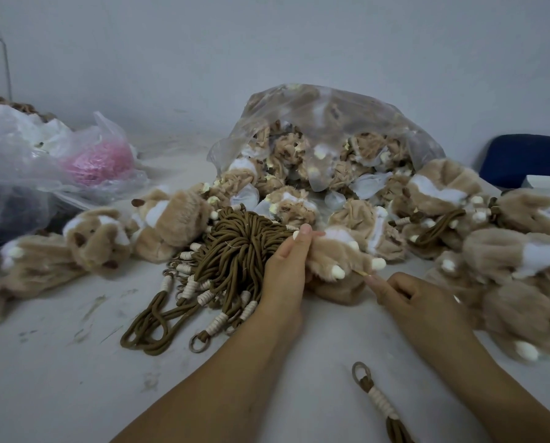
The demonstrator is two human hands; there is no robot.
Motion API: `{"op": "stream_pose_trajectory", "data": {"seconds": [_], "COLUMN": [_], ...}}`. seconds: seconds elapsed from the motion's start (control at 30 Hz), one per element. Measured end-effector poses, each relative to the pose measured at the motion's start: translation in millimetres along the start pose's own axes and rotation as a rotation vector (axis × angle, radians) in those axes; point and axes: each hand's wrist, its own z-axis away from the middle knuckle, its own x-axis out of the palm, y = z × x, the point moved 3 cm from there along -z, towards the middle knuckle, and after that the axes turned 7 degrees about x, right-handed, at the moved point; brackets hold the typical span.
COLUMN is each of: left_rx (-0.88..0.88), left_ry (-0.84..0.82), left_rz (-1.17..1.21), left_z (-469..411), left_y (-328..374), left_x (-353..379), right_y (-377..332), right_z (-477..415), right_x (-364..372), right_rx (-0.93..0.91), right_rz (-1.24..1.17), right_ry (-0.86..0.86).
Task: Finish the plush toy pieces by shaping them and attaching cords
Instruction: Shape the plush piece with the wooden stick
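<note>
Nearest the lens, one loose cord (382,402) with a ring end lies on the worktop (75,378), lower centre-right. Upper left: crumpled plastic bags (27,155). Left of centre: shaped plush toys (101,241). Centre: a bundle of brown cords (232,251). The left hand (286,266) grips the plush piece (337,254) at frame centre, fingers curled round it, thumb on top. The right hand (420,298) pinches a thin pale item at the piece's lower edge. Upper centre: a clear bag (324,123) of plush pieces.
</note>
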Motion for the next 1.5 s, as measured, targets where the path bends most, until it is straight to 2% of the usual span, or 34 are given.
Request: {"op": "stream_pose_trajectory", "data": {"seconds": [0.13,0.27,0.47,0.7,0.93,1.0,1.23,1.5], "left_rx": [-0.010,-0.054,-0.171,-0.191,-0.182,-0.165,-0.048,-0.093], "left_ry": [0.021,-0.106,-0.110,-0.125,-0.201,-0.225,-0.259,-0.223], "left_rz": [0.100,0.302,0.545,0.518,0.640,0.620,0.218,0.204], "left_z": [-2.3,-3.7,-8.1,-5.8,-3.2,-1.5,6.9,2.9], "left_y": [0.3,0.5,2.4,3.0,8.6,9.7,4.0,7.1], "left_x": [-2.7,-2.0,-3.7,-2.7,1.0,3.2,10.5,3.6], "right_y": [0.9,0.5,0.0,-1.3,0.4,-0.7,-4.9,0.6], "right_z": [-1.8,-4.0,-5.1,0.0,-0.4,-0.2,3.9,-0.4], "right_x": [-1.0,-2.8,-3.5,-0.5,2.0,6.2,12.5,10.9], "right_rx": [-0.104,-0.210,-0.217,-0.199,-0.178,-0.161,-0.140,-0.152], "right_rz": [0.019,0.014,0.030,0.097,-0.079,-0.120,-0.129,-0.096], "right_ry": [0.041,0.080,0.030,-0.023,-0.070,-0.098,-0.103,-0.095]}}
